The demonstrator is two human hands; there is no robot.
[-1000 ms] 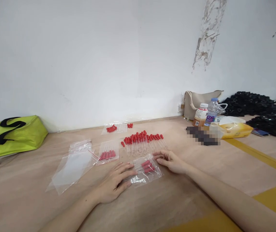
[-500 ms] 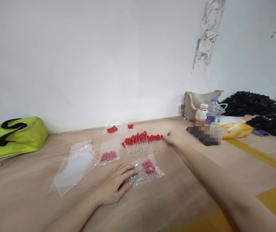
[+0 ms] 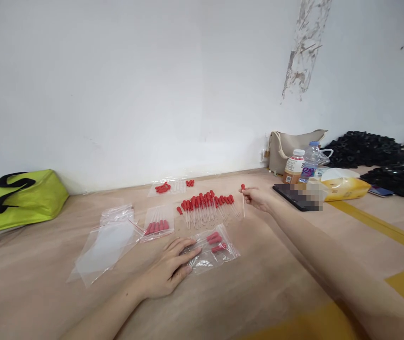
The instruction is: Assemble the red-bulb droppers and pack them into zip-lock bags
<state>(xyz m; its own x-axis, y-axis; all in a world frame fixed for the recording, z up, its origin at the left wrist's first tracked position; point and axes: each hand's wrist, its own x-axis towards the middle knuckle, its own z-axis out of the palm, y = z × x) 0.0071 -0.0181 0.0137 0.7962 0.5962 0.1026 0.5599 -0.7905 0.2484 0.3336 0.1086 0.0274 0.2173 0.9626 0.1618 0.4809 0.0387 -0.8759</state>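
Pinched in the fingertips of my right hand (image 3: 256,198) is a dropper (image 3: 243,203), red bulb up and clear tube pointing down. To its left lies a row of many red-bulbed droppers (image 3: 204,204), side by side. My left hand (image 3: 172,267) lies flat, fingers spread, with its fingertips on the left end of a clear zip bag (image 3: 228,248). That bag holds a few red-bulbed droppers. Behind my left hand is another zip bag (image 3: 157,226) with several droppers in it. Flat zip bags (image 3: 108,245) overlap at the left.
Near the wall lie a filled bag (image 3: 163,188) and small red bulbs (image 3: 189,183). A yellow-green bag (image 3: 28,200) stands far left. At right are a phone (image 3: 290,196), two bottles (image 3: 294,167), a tissue pack (image 3: 345,185), a beige bag (image 3: 280,148) and black piles (image 3: 368,148).
My right hand has lifted a dropper from the right end of the row and turned it upright. My left hand stays on the zip bag.
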